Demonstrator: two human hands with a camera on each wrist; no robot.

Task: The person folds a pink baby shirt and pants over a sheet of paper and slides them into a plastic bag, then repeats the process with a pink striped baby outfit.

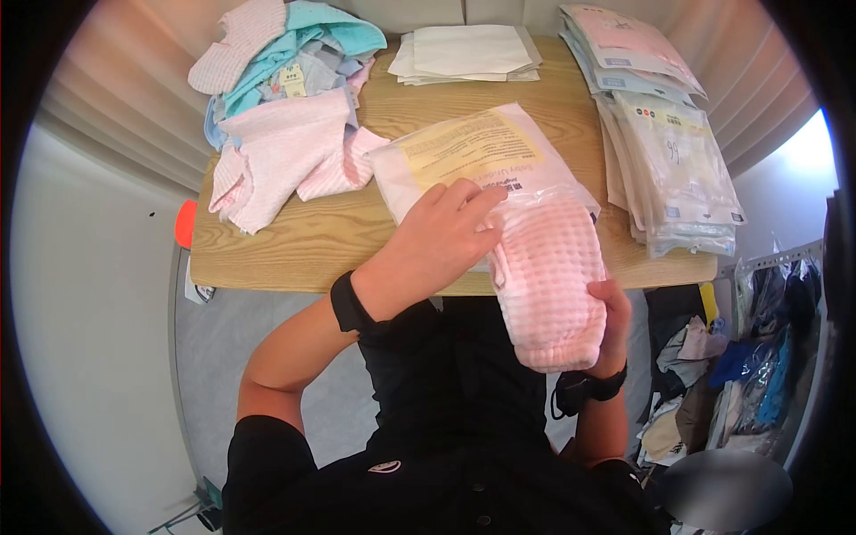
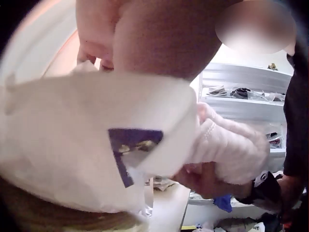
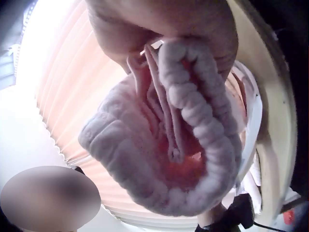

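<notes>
A folded pink quilted garment (image 1: pixel 555 276) reaches from the table edge toward the person's lap. My right hand (image 1: pixel 615 323) grips its right side, thumb on top. Its upper end lies at the mouth of a clear plastic bag (image 1: pixel 562 183) with a yellow printed panel. Over that mouth, my left hand (image 1: pixel 450 227) pinches the bag's edge with bent fingers, close beside the garment. In the left wrist view the bag (image 2: pixel 58 140) bulges below the hand and shows a dark purple corner. Seen end-on in the right wrist view, the garment's (image 3: pixel 198 111) folded layers hang below the right hand.
Loose baby clothes (image 1: pixel 285 134) are heaped on the table's left. At the back lies a stack of white sheets (image 1: pixel 468 52). Packed bags (image 1: pixel 673 160) are piled along the right edge of the wooden table (image 1: pixel 294 259). A shelf with bagged clothes (image 1: pixel 758 383) stands lower right.
</notes>
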